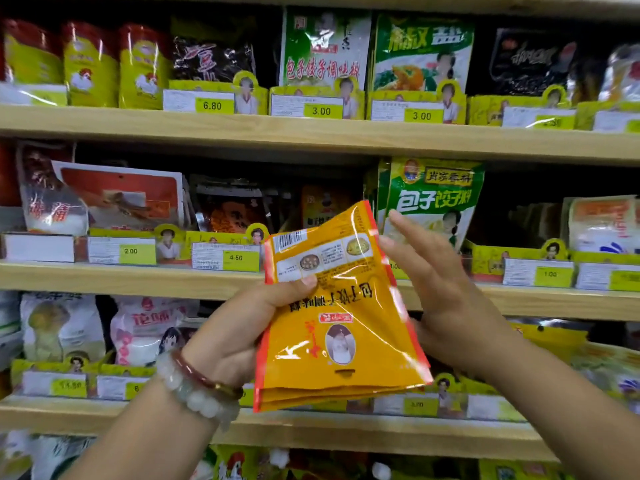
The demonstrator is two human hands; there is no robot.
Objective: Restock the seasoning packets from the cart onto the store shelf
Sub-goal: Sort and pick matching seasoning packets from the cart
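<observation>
Holding a small stack of orange seasoning packets (pixel 341 317) up in front of the store shelf (pixel 311 133), I judge I am between picking and placing: the bundle is out of the cart, which is not in view, and has not yet gone into any slot. My left hand (pixel 242 330) does the carrying, thumb pressed on the printed face near the barcode and the other fingers curled behind, so it is clamped firmly on the stack. The packets hang upside down, hang-hole at the bottom, and the layered edges show there are several. My right hand (pixel 440 292) stands at the stack's right edge with fingers straight and spread, palm towards the packets; it looks to be touching or steadying that edge, not gripping, though the exact contact is hidden behind the foil. The next move, as I read it, calls for turning the bundle upright and squaring it, then finding the matching row. A likely gap sits on the middle tier just left of the green dumpling seasoning bag (pixel 433 199), but I cannot confirm the match.
</observation>
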